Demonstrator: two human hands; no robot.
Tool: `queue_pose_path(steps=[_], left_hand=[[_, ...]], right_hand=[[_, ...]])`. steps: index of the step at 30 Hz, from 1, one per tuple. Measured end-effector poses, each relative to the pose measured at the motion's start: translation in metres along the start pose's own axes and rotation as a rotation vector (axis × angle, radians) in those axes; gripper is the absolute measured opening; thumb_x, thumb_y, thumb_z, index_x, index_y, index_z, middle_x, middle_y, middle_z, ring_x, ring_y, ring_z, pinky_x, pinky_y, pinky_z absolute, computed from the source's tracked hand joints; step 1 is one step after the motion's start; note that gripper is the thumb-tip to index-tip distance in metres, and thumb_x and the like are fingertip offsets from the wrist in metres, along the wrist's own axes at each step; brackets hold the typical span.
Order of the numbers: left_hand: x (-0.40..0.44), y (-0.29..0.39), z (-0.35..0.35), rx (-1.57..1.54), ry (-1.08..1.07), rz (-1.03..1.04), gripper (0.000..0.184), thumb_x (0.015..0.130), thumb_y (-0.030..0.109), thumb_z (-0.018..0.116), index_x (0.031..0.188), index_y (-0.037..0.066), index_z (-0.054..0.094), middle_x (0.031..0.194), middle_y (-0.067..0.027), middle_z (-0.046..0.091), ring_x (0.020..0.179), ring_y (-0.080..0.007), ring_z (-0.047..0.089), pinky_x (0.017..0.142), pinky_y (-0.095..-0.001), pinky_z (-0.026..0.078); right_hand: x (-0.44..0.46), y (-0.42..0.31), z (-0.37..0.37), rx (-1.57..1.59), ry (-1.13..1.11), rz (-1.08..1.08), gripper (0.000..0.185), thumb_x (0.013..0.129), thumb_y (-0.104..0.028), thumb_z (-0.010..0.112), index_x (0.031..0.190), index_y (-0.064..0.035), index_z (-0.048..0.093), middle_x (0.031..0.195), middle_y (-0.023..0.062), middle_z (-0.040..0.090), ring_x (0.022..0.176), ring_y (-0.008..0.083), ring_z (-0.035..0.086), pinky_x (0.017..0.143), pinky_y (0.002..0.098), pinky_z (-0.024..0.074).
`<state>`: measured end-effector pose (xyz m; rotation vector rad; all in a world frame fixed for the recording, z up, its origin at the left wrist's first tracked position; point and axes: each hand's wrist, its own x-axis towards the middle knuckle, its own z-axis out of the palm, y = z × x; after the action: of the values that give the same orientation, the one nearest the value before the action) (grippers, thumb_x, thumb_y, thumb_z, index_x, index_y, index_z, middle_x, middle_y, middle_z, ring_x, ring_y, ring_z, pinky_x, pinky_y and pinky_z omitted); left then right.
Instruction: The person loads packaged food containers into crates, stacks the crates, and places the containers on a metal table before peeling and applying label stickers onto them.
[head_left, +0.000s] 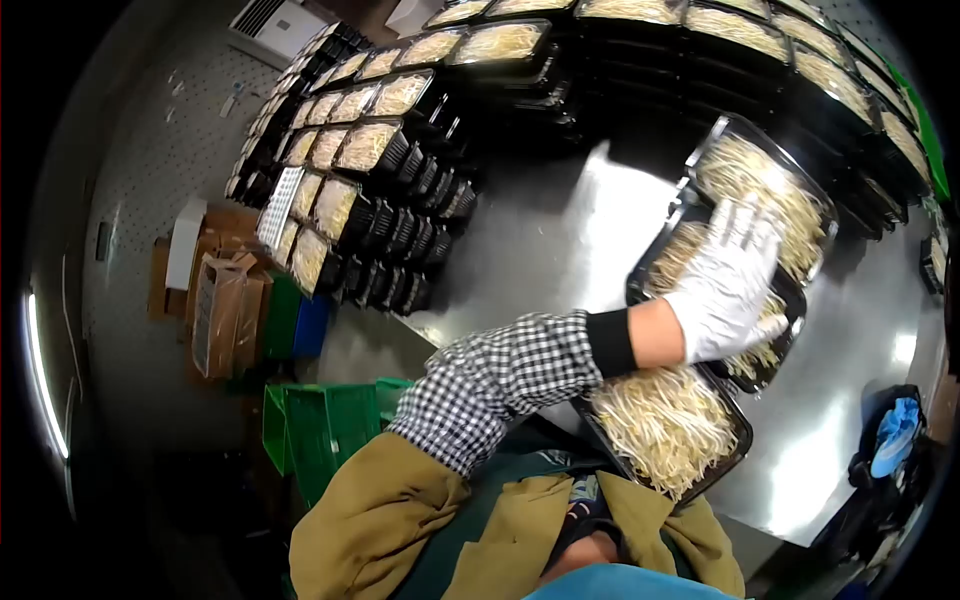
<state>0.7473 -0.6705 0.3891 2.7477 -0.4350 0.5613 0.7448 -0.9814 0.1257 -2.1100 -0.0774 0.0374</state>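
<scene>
Low over sprouts, left hand — palm down

A white unit with a grille stands at the upper left of the frame. Left of centre, cardboard boxes lie near a blue bin, a green crate below them. A light tube glows far left; a blue item lies lower right.

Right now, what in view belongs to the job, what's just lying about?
In the job, apparently:
- white-gloved left hand, on sprouts
- nearby black trays
- metal table
- stacked filled trays

Probably lying about:
- green crates
- cardboard box
- blue item, unclear
</scene>
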Motion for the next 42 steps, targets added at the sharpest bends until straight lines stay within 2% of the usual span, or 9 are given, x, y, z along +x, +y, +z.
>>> queue_pose_path(steps=[10,16,21,23,27,31,36,39,42], left_hand=[[-0.097,-0.220,-0.125,0.248,-0.059,-0.107,0.082,0.085,0.056,0.045,0.130,-0.011,0.034,0.134,-0.0326,0.034,0.129,-0.0440,0.029,0.110,-0.0476,0.015],[-0.121,-0.318,-0.168,0.403,-0.160,-0.187,0.086,0.085,0.063,0.040,0.135,-0.006,0.030,0.139,-0.0280,0.031,0.133,-0.0379,0.026,0.111,-0.0412,0.016],[-0.126,-0.366,-0.187,0.270,-0.040,-0.064,0.065,0.085,0.051,0.049,0.124,0.000,0.042,0.125,-0.0233,0.046,0.122,-0.0348,0.040,0.106,-0.0424,0.027],[-0.124,-0.362,-0.191,0.254,-0.116,-0.062,0.065,0.089,0.046,0.049,0.129,-0.004,0.040,0.132,-0.0237,0.043,0.127,-0.0342,0.037,0.108,-0.0386,0.026],[-0.123,-0.366,-0.185,0.364,-0.111,-0.045,0.065,0.089,0.048,0.048,0.129,-0.003,0.040,0.131,-0.0234,0.044,0.125,-0.0345,0.039,0.106,-0.0382,0.028],[-0.127,-0.363,-0.188,0.410,-0.141,-0.147,0.077,0.090,0.057,0.036,0.137,-0.004,0.029,0.142,-0.0250,0.029,0.135,-0.0339,0.024,0.111,-0.0396,0.017],[-0.182,-0.229,-0.231,0.385,-0.342,-0.139,0.083,0.083,0.053,0.048,0.145,0.006,0.017,0.147,-0.0255,0.016,0.138,-0.0389,0.013,0.110,-0.0507,0.007],[-0.214,-0.241,-0.227,0.357,-0.385,-0.226,0.088,0.080,0.052,0.053,0.146,0.008,0.014,0.147,-0.0253,0.014,0.137,-0.0400,0.012,0.108,-0.0564,0.005],[-0.227,-0.278,-0.239,0.281,-0.329,-0.246,0.080,0.082,0.042,0.053,0.145,0.007,0.017,0.147,-0.0231,0.016,0.137,-0.0368,0.015,0.110,-0.0504,0.007]], right_hand=[[0.070,-0.209,0.373,0.209,-0.177,-0.127,0.034,0.090,-0.016,0.048,0.120,-0.0018,0.049,0.084,0.0217,0.062,0.077,0.0307,0.063,0.066,0.0385,0.0479],[0.105,-0.303,0.514,0.261,0.034,-0.198,0.028,0.089,-0.017,0.050,0.111,0.0000,0.052,0.077,0.0228,0.061,0.073,0.0381,0.060,0.063,0.0438,0.0459],[0.091,-0.348,0.499,0.322,-0.041,-0.031,0.028,0.092,-0.021,0.048,0.104,0.0030,0.055,0.075,0.0237,0.061,0.074,0.0424,0.059,0.065,0.0453,0.0451],[0.082,-0.334,0.496,0.275,0.088,-0.211,0.044,0.096,-0.031,0.039,0.120,0.0038,0.049,0.098,0.0253,0.061,0.092,0.0363,0.059,0.080,0.0397,0.0460],[0.014,-0.302,0.441,0.749,-0.170,0.192,0.056,0.098,-0.039,0.033,0.135,0.0029,0.034,0.129,0.0222,0.046,0.118,0.0318,0.047,0.101,0.0374,0.0345],[-0.055,-0.285,0.468,0.743,-0.142,0.186,0.059,0.096,-0.035,0.042,0.138,0.0028,0.027,0.133,0.0221,0.041,0.126,0.0310,0.039,0.106,0.0379,0.0281],[-0.067,-0.309,0.478,0.535,0.055,0.101,0.058,0.095,-0.033,0.046,0.136,0.0038,0.029,0.134,0.0236,0.036,0.124,0.0344,0.038,0.103,0.0400,0.0305],[-0.060,-0.316,0.491,0.693,0.077,0.175,0.057,0.094,-0.032,0.046,0.135,0.0034,0.030,0.130,0.0237,0.040,0.121,0.0343,0.040,0.100,0.0394,0.0332],[-0.051,-0.324,0.499,0.467,0.083,-0.072,0.050,0.096,-0.024,0.043,0.136,0.0034,0.029,0.132,0.0252,0.039,0.121,0.0363,0.040,0.101,0.0395,0.0324]])
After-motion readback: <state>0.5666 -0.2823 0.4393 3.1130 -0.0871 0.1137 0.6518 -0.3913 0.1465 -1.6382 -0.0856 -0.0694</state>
